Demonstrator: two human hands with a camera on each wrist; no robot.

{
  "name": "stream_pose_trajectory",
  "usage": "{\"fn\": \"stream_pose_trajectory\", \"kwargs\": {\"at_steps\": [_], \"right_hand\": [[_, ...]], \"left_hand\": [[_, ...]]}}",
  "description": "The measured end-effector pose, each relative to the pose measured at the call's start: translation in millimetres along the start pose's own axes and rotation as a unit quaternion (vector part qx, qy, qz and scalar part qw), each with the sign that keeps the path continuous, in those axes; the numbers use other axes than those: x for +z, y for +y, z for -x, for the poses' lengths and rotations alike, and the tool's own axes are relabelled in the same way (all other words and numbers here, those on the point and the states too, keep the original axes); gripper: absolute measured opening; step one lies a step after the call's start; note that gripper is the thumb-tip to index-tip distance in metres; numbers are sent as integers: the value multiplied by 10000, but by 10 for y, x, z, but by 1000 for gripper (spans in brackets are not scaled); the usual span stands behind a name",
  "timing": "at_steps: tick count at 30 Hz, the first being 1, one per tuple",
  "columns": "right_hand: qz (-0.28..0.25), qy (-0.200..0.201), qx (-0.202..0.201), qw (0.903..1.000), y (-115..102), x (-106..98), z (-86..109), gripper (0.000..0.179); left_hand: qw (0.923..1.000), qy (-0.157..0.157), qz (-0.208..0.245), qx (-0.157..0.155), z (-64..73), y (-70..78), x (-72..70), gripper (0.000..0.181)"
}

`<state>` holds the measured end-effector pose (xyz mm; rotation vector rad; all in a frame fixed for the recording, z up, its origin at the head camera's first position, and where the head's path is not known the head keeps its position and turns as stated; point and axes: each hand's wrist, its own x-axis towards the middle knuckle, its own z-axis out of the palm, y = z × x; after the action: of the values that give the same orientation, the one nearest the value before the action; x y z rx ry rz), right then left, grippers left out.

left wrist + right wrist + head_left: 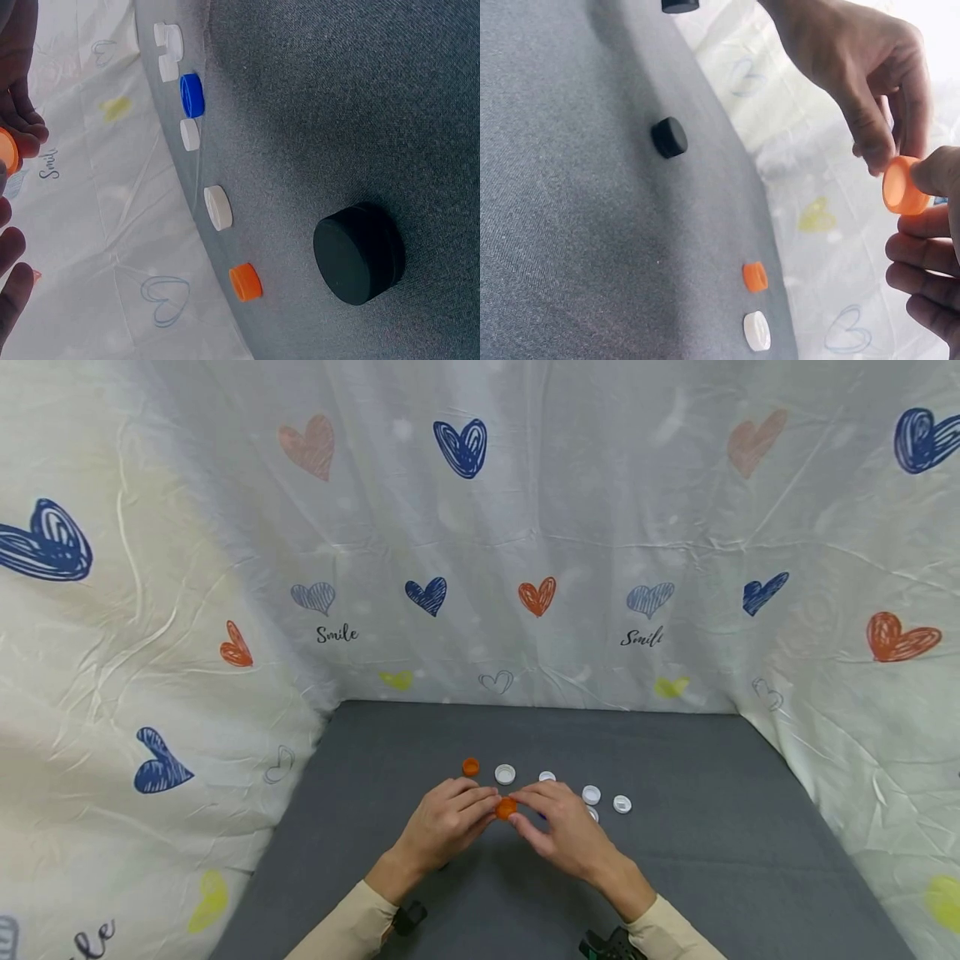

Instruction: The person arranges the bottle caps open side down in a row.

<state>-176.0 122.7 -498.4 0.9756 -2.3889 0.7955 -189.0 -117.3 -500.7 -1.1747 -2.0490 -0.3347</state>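
An orange bottle cap (506, 808) is held up between my two hands, above the grey table. My left hand (450, 818) pinches its left side. From the other side my right hand (562, 827) grips it, and the right wrist view shows the thumb on the cap (901, 187) with the fingers below. In the left wrist view the cap (7, 152) is cut off by the frame edge. A second orange cap (470, 767) and a white cap (505, 774) lie on the table beyond the hands.
Several white caps (591, 795) lie behind and right of my right hand. A blue cap (192, 95) is among them, mostly hidden in the head view. A black cap (669, 138) rests nearer on the grey table (720, 793). Heart-printed cloth (480, 527) walls the table's back and sides.
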Motion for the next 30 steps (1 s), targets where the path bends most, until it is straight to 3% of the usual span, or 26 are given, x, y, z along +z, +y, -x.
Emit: {"fn": "stream_pose_trajectory", "kwargs": {"at_steps": [9,14,18,24,28,30], "right_hand": [[-4,237,-157,9996,29,-25,-10,30],[0,460,-492,9977,50,-32,-23,36],[-22,448,-614,9971,62,-36,-28,39],[-28,413,-713,9966,69,-38,-38,39],[-54,421,-782,9960,56,-38,-46,46],[-61,420,-800,9959,45,-31,-43,47]], "left_hand": [[9994,32,238,-242,14,-36,19,31],[9963,-205,411,-730,31,-53,16,27],[9894,-359,611,-1265,43,-35,8,25],[9661,-623,1320,-2128,29,11,-23,21],[9447,-739,2025,-2473,22,20,-24,16],[9299,-829,2415,-2647,15,21,-29,13]]}}
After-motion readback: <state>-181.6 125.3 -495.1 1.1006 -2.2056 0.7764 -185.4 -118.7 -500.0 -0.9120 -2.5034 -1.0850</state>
